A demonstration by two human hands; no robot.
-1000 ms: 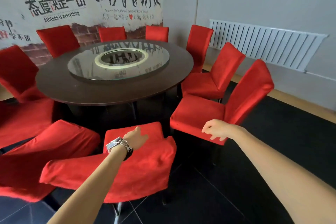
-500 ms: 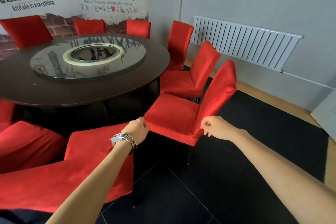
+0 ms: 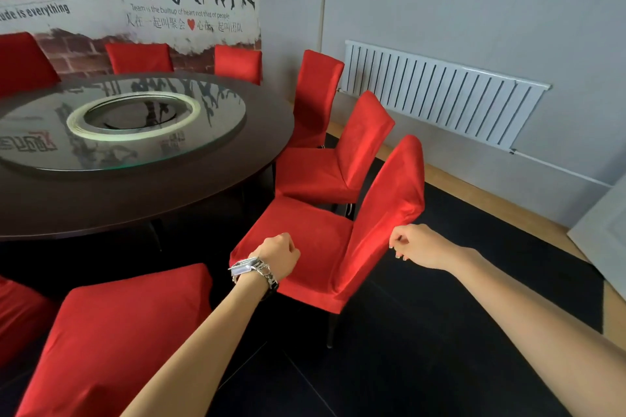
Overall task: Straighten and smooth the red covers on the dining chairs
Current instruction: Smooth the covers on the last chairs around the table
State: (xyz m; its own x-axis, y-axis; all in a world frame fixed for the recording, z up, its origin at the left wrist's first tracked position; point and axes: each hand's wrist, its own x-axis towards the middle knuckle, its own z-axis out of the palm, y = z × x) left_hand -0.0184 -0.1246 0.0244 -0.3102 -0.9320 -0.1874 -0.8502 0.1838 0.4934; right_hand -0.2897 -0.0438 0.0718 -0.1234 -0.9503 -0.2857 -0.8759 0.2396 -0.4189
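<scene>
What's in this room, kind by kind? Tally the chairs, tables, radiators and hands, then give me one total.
Red-covered chairs: 8, two cut off at the left edge
Round table: 1
Radiator: 1
Hands: 2, left hand and right hand
Total: 12

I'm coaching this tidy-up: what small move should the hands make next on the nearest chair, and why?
Probably pull the right hand down and back, drawing the backrest cover taut, while the left hand holds the seat cover in place. The right hand pinches the backrest fabric's lower edge, which flares out loosely; the left grips the seat's front corner.
</scene>
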